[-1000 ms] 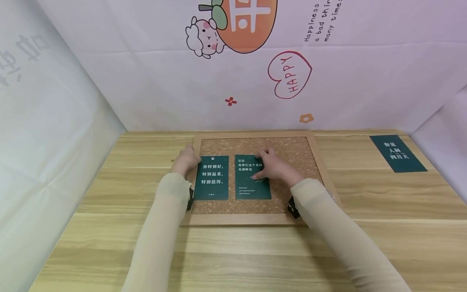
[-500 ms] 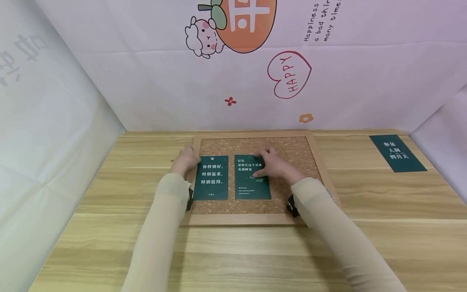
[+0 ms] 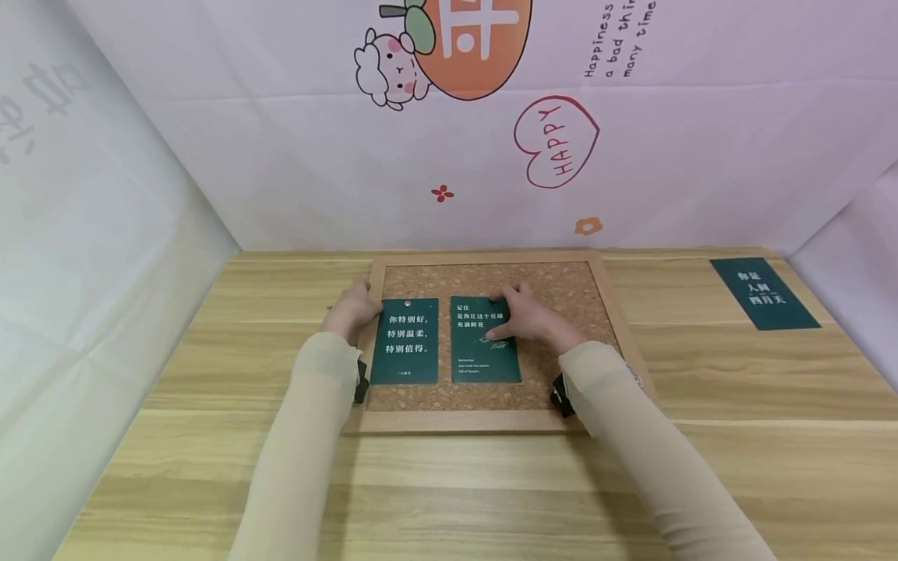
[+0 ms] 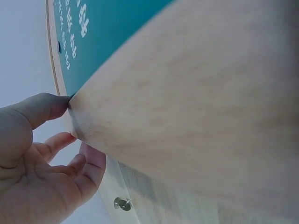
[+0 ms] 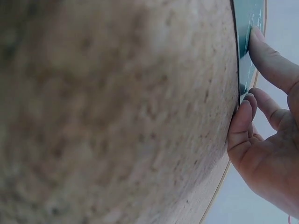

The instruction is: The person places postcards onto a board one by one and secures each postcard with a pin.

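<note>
Middle card (image 3: 480,354) lies partly under spread right hand (image 3: 532,318); left hand (image 3: 351,309) grips the corkboard (image 3: 456,421).

Left forearm in cream fabric sleeve (image 3: 298,436) slants toward 1 o'clock; bare left hand (image 3: 351,309) at its end, thumb apart from bent fingers. Right forearm in cream fabric sleeve (image 3: 659,460) slants toward 11; bare right hand (image 3: 528,315) aims at 10, thumb and fingers parted.

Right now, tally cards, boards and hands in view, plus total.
Green cards: 3 (2 on the board, 1 on the table)
Corkboard: 1
Hands (left hand, right hand): 2
Total: 6
</note>
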### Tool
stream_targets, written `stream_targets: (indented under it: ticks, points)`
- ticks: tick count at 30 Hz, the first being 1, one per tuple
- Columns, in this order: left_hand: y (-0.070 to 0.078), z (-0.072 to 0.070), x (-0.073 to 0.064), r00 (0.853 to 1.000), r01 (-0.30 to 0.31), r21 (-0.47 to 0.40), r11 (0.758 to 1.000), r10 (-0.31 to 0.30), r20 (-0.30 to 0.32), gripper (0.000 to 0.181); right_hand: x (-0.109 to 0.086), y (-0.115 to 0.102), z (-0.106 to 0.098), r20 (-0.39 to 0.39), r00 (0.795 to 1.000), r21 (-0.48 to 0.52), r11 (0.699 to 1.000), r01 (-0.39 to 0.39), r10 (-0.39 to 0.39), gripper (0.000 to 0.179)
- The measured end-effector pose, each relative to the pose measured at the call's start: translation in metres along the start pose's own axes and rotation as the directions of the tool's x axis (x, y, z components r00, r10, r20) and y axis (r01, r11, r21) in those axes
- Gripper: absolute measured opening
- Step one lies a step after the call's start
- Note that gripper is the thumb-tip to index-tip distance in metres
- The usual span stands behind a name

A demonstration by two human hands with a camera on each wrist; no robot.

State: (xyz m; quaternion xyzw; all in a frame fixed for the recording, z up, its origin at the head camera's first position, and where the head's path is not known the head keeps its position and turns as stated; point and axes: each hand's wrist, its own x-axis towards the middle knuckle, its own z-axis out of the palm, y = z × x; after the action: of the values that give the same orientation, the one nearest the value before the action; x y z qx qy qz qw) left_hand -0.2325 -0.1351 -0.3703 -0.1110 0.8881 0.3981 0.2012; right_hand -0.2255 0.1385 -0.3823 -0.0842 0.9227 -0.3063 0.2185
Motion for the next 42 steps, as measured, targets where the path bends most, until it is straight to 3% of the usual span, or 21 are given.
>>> stream_targets:
  ticks: [4,11,23,31,38,42]
  points:
    - [-0.001,0.0,0.001,1.0,-0.001,-0.011,1.0,0.001,0.004,0.058,0.0,0.0,0.0,0.001,1.0,-0.005,1.0,-0.006,0.006,0.069]
    - [-0.002,0.0,0.0,0.999,-0.02,0.082,0.996,0.023,-0.029,0.057,0.002,-0.001,0.0,0.011,0.999,0.012,0.999,-0.03,0.03,0.07]
    - [-0.001,-0.001,-0.001,0.997,-0.028,0.118,0.993,0.037,-0.074,0.057,0.003,-0.002,-0.001,0.015,0.999,0.0,0.999,-0.036,0.036,0.071]
    - [-0.008,-0.009,-0.003,0.992,-0.064,0.161,0.985,0.08,-0.098,0.059,0.004,0.0,0.001,0.014,0.999,0.006,0.999,-0.038,0.038,0.07]
    - [-0.02,-0.019,-0.001,0.981,-0.083,0.094,0.992,0.098,-0.166,0.054,0.003,0.001,0.001,0.015,0.999,0.029,0.999,-0.032,0.032,0.07]
    - [-0.027,-0.026,-0.002,0.965,-0.106,0.051,0.993,0.115,-0.237,0.048,0.003,0.0,0.0,0.014,0.999,0.03,0.999,-0.032,0.031,0.071]
